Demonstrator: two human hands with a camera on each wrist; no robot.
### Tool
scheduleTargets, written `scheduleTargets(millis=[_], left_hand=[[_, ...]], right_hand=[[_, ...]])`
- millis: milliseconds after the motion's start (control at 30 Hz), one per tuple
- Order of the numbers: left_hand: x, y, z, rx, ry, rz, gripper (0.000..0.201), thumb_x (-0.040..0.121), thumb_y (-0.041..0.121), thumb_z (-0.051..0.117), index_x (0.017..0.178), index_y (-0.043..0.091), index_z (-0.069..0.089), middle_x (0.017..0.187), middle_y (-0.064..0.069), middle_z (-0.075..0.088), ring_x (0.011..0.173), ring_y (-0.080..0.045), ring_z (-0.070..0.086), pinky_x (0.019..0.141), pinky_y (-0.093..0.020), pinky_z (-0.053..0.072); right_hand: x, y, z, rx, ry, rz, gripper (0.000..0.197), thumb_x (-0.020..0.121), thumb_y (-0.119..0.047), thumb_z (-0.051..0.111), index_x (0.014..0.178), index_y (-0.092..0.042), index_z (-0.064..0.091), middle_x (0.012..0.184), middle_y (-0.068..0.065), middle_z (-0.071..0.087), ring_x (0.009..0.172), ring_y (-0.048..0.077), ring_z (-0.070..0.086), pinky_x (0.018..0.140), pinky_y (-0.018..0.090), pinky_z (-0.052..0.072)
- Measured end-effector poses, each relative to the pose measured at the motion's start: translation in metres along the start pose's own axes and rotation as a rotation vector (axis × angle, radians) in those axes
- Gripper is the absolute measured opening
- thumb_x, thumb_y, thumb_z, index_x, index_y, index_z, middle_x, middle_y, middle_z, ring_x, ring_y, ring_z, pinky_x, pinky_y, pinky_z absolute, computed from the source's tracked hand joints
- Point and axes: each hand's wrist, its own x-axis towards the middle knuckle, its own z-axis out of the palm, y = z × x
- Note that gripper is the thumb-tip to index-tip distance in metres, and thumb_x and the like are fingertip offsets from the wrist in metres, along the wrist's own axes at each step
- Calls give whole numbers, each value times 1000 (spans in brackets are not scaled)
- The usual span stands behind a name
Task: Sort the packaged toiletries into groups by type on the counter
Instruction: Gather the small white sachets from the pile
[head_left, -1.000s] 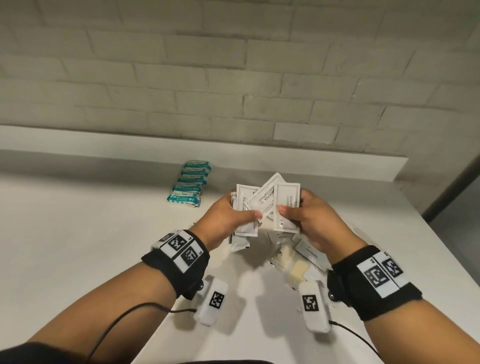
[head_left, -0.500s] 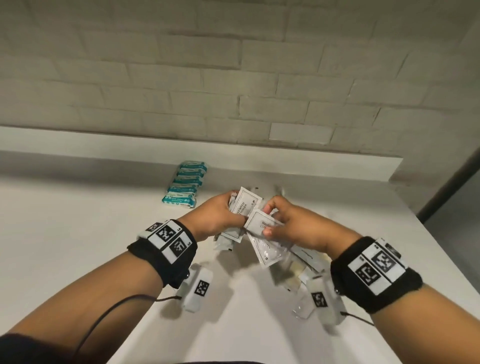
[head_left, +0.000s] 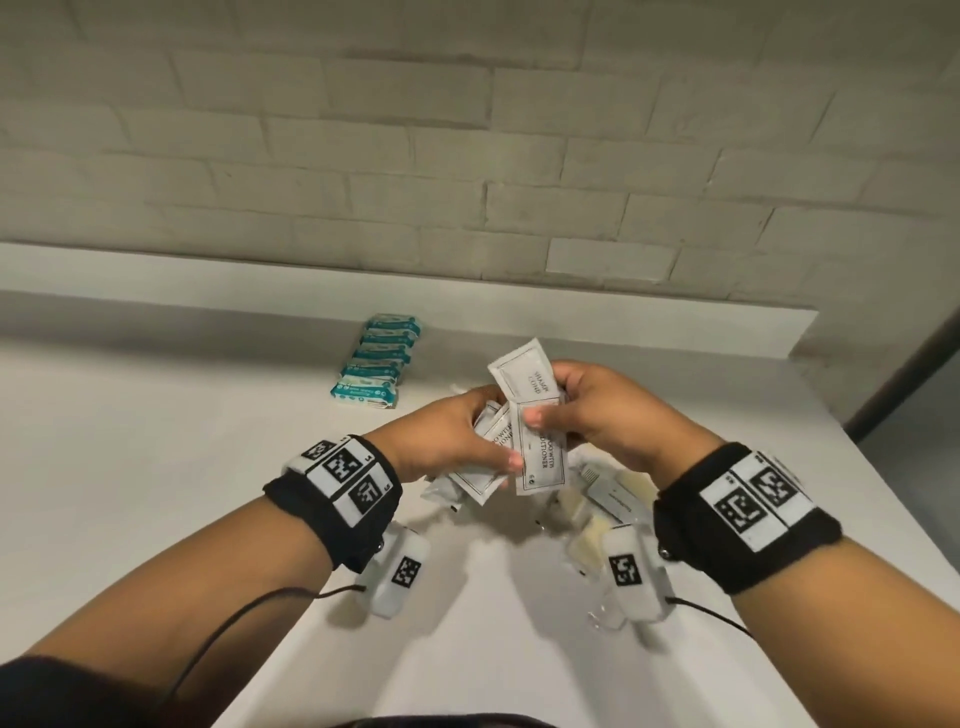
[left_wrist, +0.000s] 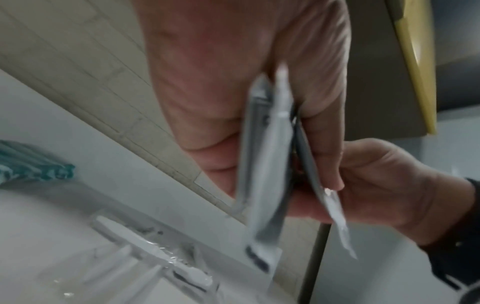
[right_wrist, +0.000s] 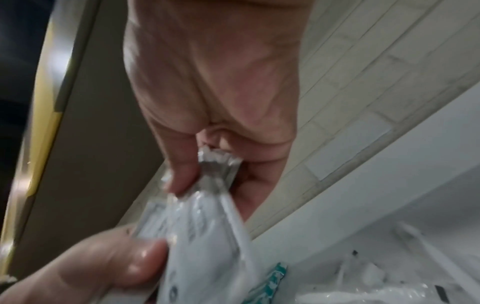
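Observation:
Both hands are held together above the counter (head_left: 208, 467), each gripping white shampoo-with-conditioner sachets. My left hand (head_left: 506, 460) clamps a small bundle of sachets (head_left: 485, 467) between thumb and fingers; the left wrist view shows this bundle (left_wrist: 265, 164) edge-on. My right hand (head_left: 545, 405) pinches an upright sachet (head_left: 540, 457) under the thumb, and another sachet (head_left: 522, 371) sticks up behind it. In the right wrist view, the pinched sachet tops (right_wrist: 215, 170) show between the thumb and fingers. A row of teal packets (head_left: 374, 364) lies on the counter at the back left.
A loose pile of clear-wrapped items (head_left: 597, 499) lies on the counter under my right wrist, with more clear wrappers (left_wrist: 155, 255) below the left hand. A raised ledge (head_left: 363, 291) and brick wall close off the back. The counter's right edge (head_left: 883, 493) drops off.
My right hand has come up from the pile and to the right, and now holds its sachets upright against the left hand's bundle. The left hand stayed roughly in place.

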Motion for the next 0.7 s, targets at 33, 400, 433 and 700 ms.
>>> scheduleTargets(millis=[33, 400, 433, 700], left_hand=[[1, 1, 1, -33, -10, 3, 54, 75, -1, 77, 116, 27, 53, 105, -1, 70, 89, -13, 69, 79, -26, 57], [-5, -10, -19, -77, 177, 4, 45, 80, 1, 74, 117, 19, 58, 89, -7, 69, 63, -15, 67, 57, -26, 55], [-4, -7, -20, -41, 151, 5, 44, 80, 2, 74, 117, 19, 58, 90, -6, 69, 66, -15, 68, 58, -24, 55], [14, 11, 2, -258, 145, 83, 14, 94, 12, 57, 106, 12, 64, 84, -4, 71, 73, -17, 67, 62, -29, 56]], right_hand=[[2, 1, 2, 13, 31, -4, 26, 84, 8, 63, 103, -11, 64, 93, 9, 73, 76, 19, 70, 60, 27, 56], [-17, 27, -25, -291, -6, 93, 16, 93, -10, 58, 107, -15, 63, 98, 3, 72, 85, 18, 67, 71, 26, 51], [-17, 23, -27, -424, -70, 80, 14, 93, -12, 59, 104, -19, 63, 99, -1, 71, 88, 15, 66, 75, 25, 49], [5, 16, -13, -411, -106, 58, 47, 86, -11, 66, 128, -23, 50, 107, 2, 70, 96, 21, 68, 81, 41, 56]])
